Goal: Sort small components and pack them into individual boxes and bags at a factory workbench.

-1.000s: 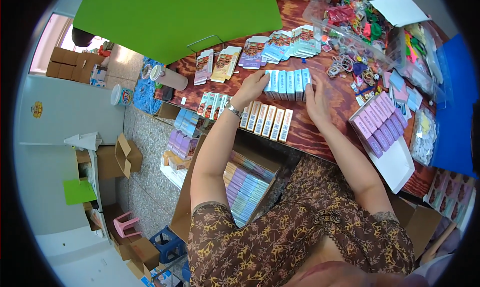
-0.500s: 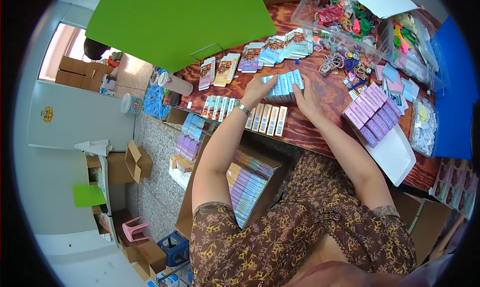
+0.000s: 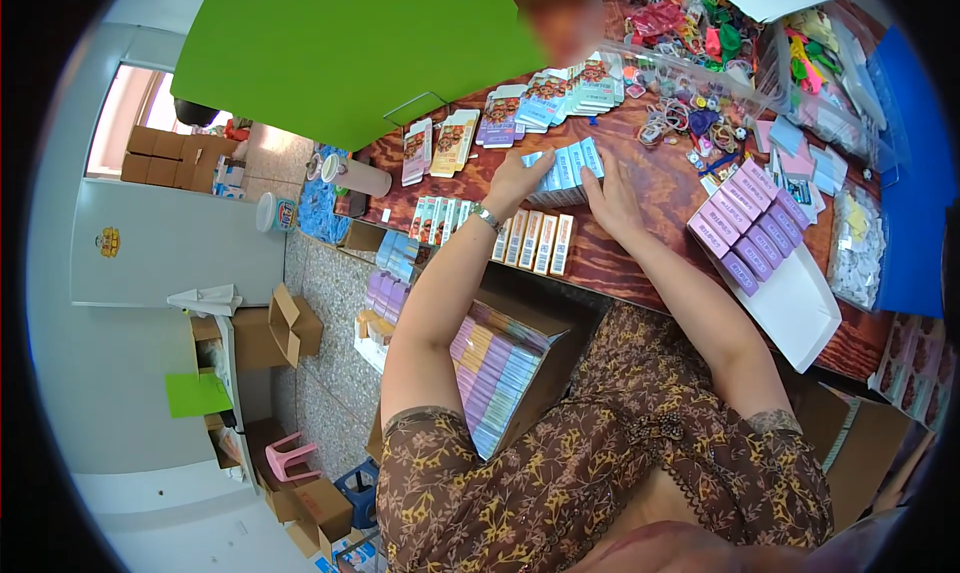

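Between my two hands stands a row of small light-blue cartons [image 3: 566, 171] on the dark red wood-grain table [image 3: 640, 258]. My left hand [image 3: 517, 181] presses on the row's left end, its fingers partly hidden behind the boxes. At the right end my right hand [image 3: 612, 198] grips with thumb and fingers. Just in front of the row lie several orange-and-white cartons [image 3: 533, 240] side by side. Left of them, beside my watch, is a row of green-and-white cartons [image 3: 436, 219]. Flat printed cartons in pink [image 3: 417, 151], yellow [image 3: 453, 141], purple [image 3: 499, 113] and blue [image 3: 545, 101] lie behind.
To the right, purple cartons [image 3: 745, 218] stand on a white tray [image 3: 795, 318]. Clear bins of colourful trinkets [image 3: 690, 33] fill the back right. A green board [image 3: 350, 43] rises at the back left. Below the edge, an open cardboard box [image 3: 515, 318] holds packed cartons.
The view has shifted slightly. My right hand has edged left and the light-blue row looks a little shorter between my hands. A blurred shape shows at the top, behind the green board.
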A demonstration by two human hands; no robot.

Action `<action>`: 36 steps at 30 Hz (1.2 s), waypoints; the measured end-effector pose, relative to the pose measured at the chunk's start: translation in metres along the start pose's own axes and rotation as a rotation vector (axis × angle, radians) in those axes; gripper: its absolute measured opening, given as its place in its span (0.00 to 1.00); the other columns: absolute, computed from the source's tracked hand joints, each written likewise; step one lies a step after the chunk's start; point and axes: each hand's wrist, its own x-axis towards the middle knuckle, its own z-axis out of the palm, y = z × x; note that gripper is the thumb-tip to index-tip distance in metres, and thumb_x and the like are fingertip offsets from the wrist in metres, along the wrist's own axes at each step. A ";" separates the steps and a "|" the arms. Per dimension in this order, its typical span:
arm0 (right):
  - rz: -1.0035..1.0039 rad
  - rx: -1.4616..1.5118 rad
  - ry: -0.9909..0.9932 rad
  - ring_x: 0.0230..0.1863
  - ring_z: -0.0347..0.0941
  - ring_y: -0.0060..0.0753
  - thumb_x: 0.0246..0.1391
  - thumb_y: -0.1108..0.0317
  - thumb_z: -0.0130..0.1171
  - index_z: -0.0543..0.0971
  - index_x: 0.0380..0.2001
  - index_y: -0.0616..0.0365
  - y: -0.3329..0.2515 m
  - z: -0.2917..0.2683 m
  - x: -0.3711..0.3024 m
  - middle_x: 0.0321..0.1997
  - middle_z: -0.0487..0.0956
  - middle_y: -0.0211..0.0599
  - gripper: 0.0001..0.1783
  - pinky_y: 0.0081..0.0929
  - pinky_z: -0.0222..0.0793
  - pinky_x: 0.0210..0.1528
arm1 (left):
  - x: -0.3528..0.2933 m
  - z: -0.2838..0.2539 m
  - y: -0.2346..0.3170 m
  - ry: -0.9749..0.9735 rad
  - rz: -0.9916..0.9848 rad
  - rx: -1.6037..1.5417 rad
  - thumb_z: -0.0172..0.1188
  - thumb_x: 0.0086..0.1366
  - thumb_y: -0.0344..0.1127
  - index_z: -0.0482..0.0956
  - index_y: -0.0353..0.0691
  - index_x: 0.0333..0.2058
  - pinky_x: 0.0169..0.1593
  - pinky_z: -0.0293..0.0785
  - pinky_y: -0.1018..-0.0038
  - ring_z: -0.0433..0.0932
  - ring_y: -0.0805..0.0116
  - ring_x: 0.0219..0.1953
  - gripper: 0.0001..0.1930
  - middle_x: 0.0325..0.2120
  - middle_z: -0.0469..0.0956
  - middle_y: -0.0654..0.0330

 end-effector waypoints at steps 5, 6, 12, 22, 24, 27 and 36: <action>0.026 0.054 -0.008 0.65 0.63 0.59 0.66 0.52 0.51 0.62 0.65 0.60 -0.013 -0.018 -0.005 0.62 0.69 0.60 0.32 0.46 0.58 0.66 | -0.027 -0.014 0.026 -0.144 -0.009 -0.384 0.57 0.66 0.62 0.69 0.19 0.54 0.47 0.75 0.69 0.78 0.66 0.45 0.42 0.45 0.78 0.49; 0.015 0.087 0.008 0.65 0.64 0.58 0.66 0.53 0.52 0.62 0.65 0.61 -0.024 -0.026 -0.008 0.62 0.69 0.59 0.32 0.46 0.58 0.66 | -0.036 -0.019 0.032 -0.186 0.004 -0.501 0.56 0.67 0.62 0.67 0.18 0.55 0.49 0.74 0.68 0.77 0.65 0.47 0.42 0.47 0.77 0.47; -0.382 0.070 0.164 0.63 0.66 0.53 0.62 0.59 0.57 0.63 0.64 0.64 -0.106 -0.125 -0.040 0.61 0.69 0.55 0.33 0.41 0.59 0.66 | -0.165 -0.044 0.110 -0.140 0.238 -0.796 0.52 0.73 0.41 0.68 0.36 0.52 0.47 0.75 0.72 0.78 0.71 0.45 0.16 0.42 0.76 0.60; -0.069 -0.243 0.410 0.55 0.72 0.32 0.69 0.54 0.49 0.67 0.59 0.65 -0.090 -0.346 -0.167 0.55 0.75 0.43 0.26 0.31 0.67 0.57 | -0.299 0.110 0.206 -0.859 0.255 -1.407 0.57 0.68 0.28 0.53 0.34 0.68 0.63 0.65 0.69 0.69 0.68 0.60 0.33 0.58 0.67 0.56; 0.048 -0.225 0.434 0.52 0.72 0.29 0.69 0.57 0.48 0.69 0.57 0.62 -0.067 -0.366 -0.180 0.52 0.76 0.41 0.22 0.29 0.67 0.54 | -0.308 0.141 0.211 -0.995 0.123 -1.424 0.58 0.69 0.30 0.53 0.37 0.69 0.64 0.65 0.68 0.69 0.70 0.59 0.34 0.60 0.66 0.58; 0.195 -0.223 0.369 0.48 0.71 0.26 0.68 0.59 0.48 0.70 0.55 0.60 -0.024 -0.377 -0.186 0.48 0.77 0.39 0.20 0.27 0.67 0.52 | -0.308 0.178 0.207 -1.069 -0.045 -1.373 0.58 0.69 0.32 0.54 0.41 0.68 0.60 0.64 0.71 0.67 0.75 0.56 0.33 0.57 0.66 0.62; 0.235 0.016 0.222 0.45 0.70 0.24 0.68 0.59 0.49 0.71 0.53 0.61 0.074 -0.346 -0.155 0.45 0.76 0.35 0.18 0.24 0.66 0.50 | -0.311 0.227 0.177 -0.877 -0.187 -1.389 0.55 0.69 0.28 0.55 0.43 0.68 0.64 0.61 0.63 0.63 0.68 0.63 0.31 0.61 0.61 0.63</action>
